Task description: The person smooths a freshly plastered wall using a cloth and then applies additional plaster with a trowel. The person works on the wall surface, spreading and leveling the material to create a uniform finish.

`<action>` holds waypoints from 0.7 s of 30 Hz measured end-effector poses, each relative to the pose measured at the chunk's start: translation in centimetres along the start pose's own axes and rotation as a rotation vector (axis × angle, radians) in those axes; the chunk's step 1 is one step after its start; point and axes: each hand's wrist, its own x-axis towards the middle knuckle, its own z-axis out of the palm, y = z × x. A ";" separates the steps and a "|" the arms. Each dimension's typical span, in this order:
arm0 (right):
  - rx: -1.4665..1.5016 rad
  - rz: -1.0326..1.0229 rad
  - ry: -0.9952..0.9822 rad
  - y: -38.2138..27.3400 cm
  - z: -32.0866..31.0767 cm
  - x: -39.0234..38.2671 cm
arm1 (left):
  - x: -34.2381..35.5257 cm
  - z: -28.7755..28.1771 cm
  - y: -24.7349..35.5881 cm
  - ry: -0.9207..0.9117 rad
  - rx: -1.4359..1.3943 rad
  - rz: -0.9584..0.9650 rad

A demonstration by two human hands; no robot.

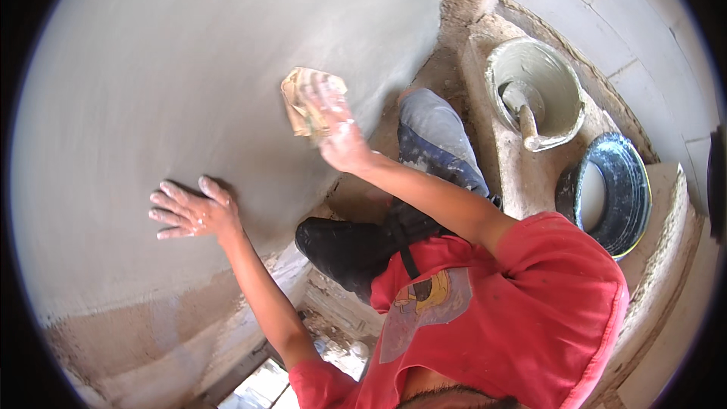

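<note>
My right hand (pixel 331 117), whitened with plaster and a little blurred, presses a crumpled tan sheet (pixel 301 103) against the smooth grey plastered wall (pixel 151 60). Whether the sheet is paper or cloth I cannot tell. Lower and to the left, my left hand (pixel 193 208) lies flat on the same wall with its fingers spread, and it holds nothing. Plaster specks show on its fingers. The damp-looking grey coat surrounds both hands.
A light bucket (pixel 556 60) at the upper right holds a plaster-coated tool with a wooden handle (pixel 528 127). Beside it stands a dark basin (pixel 625 204) with whitish liquid. Both rest on a rough ledge (pixel 522 174). My bent legs (pixel 439 132) are close to the wall.
</note>
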 end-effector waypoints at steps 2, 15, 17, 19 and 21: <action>-0.151 -0.022 0.048 1.3 1.0 2.5 | 0.0 0.1 -0.2 0.021 0.045 0.048; -0.235 -0.372 0.102 -0.4 -1.6 11.3 | 2.3 -2.0 1.3 -0.015 0.053 0.023; 0.197 0.079 0.374 0.7 -3.9 16.2 | 4.8 -3.0 0.1 -0.053 0.092 -0.016; 0.318 0.324 0.758 2.6 -5.2 19.1 | 6.7 -3.3 -0.7 0.030 0.099 0.029; 0.383 0.212 0.689 3.7 -5.3 19.4 | 7.6 -3.0 -0.7 0.102 0.117 0.056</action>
